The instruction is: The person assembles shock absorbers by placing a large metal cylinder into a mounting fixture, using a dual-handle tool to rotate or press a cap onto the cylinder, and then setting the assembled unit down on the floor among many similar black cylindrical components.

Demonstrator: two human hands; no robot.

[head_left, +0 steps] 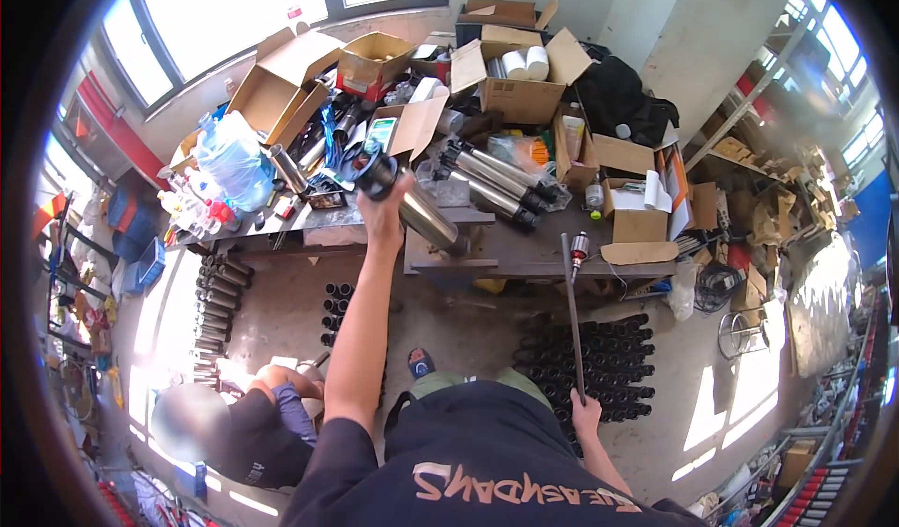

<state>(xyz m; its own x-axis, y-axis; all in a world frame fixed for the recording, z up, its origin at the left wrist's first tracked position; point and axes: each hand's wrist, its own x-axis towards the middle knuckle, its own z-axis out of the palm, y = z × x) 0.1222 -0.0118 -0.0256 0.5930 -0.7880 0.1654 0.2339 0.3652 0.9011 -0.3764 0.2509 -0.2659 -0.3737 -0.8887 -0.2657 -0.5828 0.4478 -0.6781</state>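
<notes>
My left hand (384,210) is wrapped around a shiny metal cylinder (429,218) with black ends, tilted above the front edge of the workbench (524,263). Its wider black end sits just beyond my fingers. Low on the right, my right hand (586,413) grips the lower end of a long thin metal rod (573,321). That rod stands nearly upright, its top close to the bench edge beside a small red-and-silver fitting (579,246). Several similar metal cylinders (492,185) with black ends lie on the bench to the right of my left hand.
Open cardboard boxes (520,96), a blue-tinted water jug (229,157) and loose parts crowd the bench. Rows of black cylindrical parts (599,363) stand on the floor at right, metal cylinders (220,302) at left. Another person (253,433) is low down at my left.
</notes>
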